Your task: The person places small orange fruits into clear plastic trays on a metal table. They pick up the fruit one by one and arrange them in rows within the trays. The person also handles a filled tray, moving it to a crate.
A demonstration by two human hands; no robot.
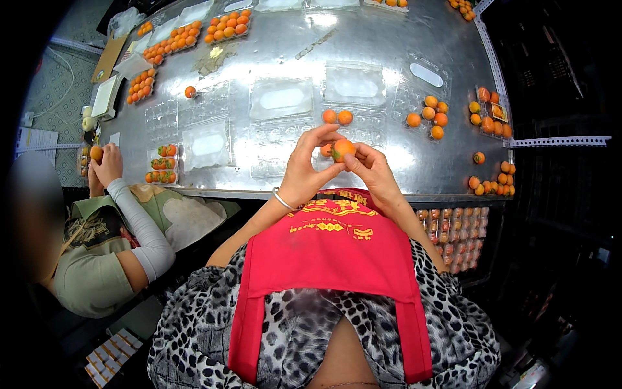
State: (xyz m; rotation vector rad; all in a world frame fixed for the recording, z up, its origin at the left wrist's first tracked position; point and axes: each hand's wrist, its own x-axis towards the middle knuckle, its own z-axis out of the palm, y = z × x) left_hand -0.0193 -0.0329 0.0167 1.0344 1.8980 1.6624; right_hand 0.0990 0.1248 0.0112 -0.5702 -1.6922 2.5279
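Observation:
Between my two hands, just above the table's near edge, is a round orange fruit (343, 150) with a green patch on one side. My left hand (306, 167) curves around its left side, thumb and fingertips at the fruit. From the other side my right hand (374, 174) pinches it with thumb and bent fingers. Partly hidden behind my left fingers is another orange fruit (326, 150); whether it lies in the tray or touches my hand, I cannot tell. Just beyond my hands, two orange fruits (337, 117) sit at the far edge of a clear plastic tray (275, 152).
A metal table (259, 58) carries clear clamshell boxes (355, 87), filled trays (228, 26) and loose fruits (427, 113). At the left, another person's hand (110, 162) holds a fruit beside a tray of green-topped fruits (162, 165). Packed boxes (460, 236) are stacked below the table's right side.

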